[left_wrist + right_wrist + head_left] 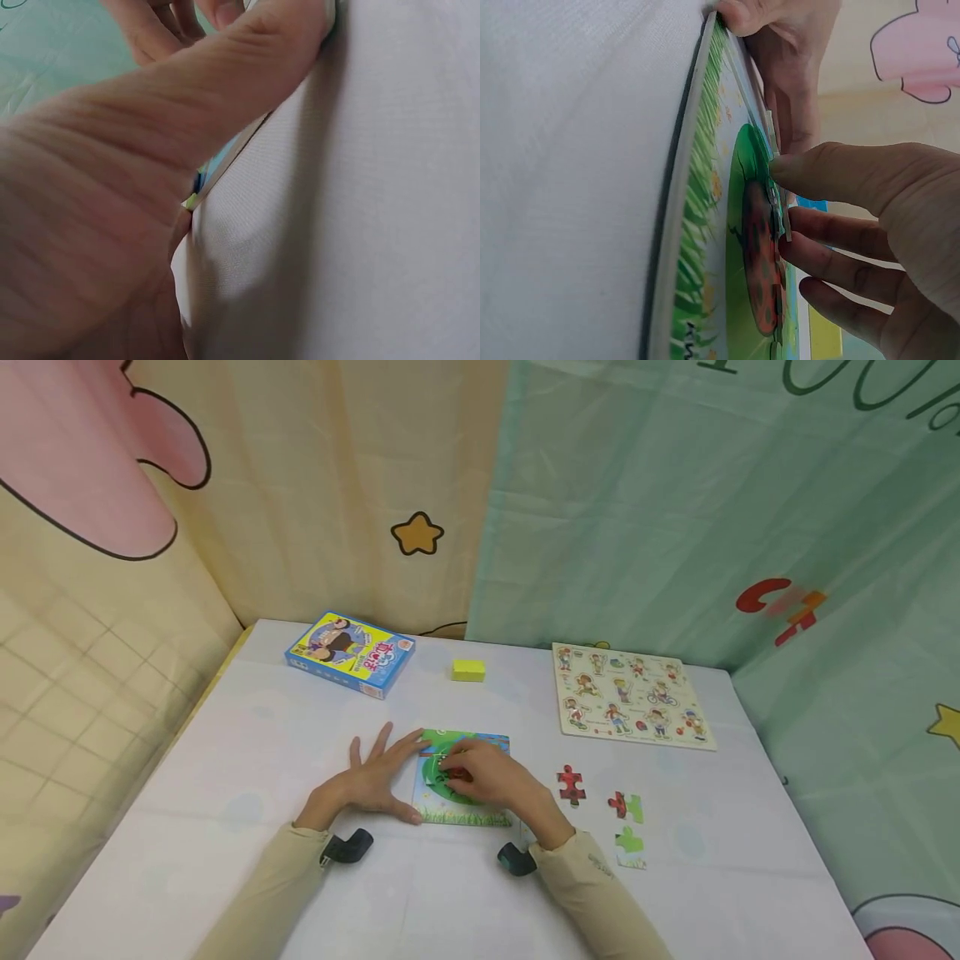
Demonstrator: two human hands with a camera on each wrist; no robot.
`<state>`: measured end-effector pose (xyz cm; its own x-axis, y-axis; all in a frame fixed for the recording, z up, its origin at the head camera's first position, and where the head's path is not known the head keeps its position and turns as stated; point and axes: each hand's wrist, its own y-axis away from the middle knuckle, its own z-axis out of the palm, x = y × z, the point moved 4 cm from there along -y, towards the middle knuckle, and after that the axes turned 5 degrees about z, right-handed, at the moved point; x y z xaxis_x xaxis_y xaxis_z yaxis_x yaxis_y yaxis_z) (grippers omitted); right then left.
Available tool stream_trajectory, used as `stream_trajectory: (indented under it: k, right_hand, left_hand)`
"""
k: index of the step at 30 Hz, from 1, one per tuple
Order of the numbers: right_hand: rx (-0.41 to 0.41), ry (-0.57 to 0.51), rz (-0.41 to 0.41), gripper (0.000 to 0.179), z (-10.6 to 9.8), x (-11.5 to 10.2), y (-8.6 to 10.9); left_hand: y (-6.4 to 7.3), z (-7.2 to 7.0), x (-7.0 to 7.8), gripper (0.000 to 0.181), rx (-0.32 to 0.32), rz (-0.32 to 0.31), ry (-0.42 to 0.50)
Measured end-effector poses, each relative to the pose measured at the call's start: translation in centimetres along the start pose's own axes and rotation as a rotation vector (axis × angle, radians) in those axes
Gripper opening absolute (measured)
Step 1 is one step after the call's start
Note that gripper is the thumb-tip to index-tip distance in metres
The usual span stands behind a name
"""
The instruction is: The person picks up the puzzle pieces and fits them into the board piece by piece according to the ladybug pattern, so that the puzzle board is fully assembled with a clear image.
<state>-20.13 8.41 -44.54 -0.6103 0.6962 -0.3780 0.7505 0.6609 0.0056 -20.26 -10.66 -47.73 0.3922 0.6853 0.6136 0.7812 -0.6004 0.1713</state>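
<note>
A square jigsaw board with a grass border and a ladybug on a green leaf lies flat before me. My left hand rests along its left side, fingers spread, with the thumb at the near corner and a fingertip by the far one. Over the middle of the board, my right hand pinches a jigsaw piece between thumb and fingers. That piece appears nearly edge-on in the right wrist view, close over the ladybug picture. From the head, the hand hides part of the ladybug.
Loose jigsaw pieces lie right of the board: a red one, a red-and-green one and a green one. Farther back are a blue-yellow box, a yellow block and a board of printed figures.
</note>
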Motion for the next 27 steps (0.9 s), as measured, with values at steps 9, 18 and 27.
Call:
stream_trajectory:
  k: [9, 18, 27]
  right_hand:
    - [0.008, 0.021, -0.007, 0.023, 0.3, -0.3, 0.0]
    - [0.034, 0.100, -0.014, 0.020, 0.5, -1.1, -0.3]
    - [0.023, 0.144, 0.022, 0.019, 0.6, -1.4, -0.3]
  left_hand:
    - [-0.5, 0.3, 0.0, 0.055, 0.154, 0.023, -0.060]
    - [-0.8, 0.4, 0.4, 0.047, 0.229, 0.012, -0.095]
    - [-0.9, 0.6, 0.6, 0.049, 0.211, -0.011, -0.102]
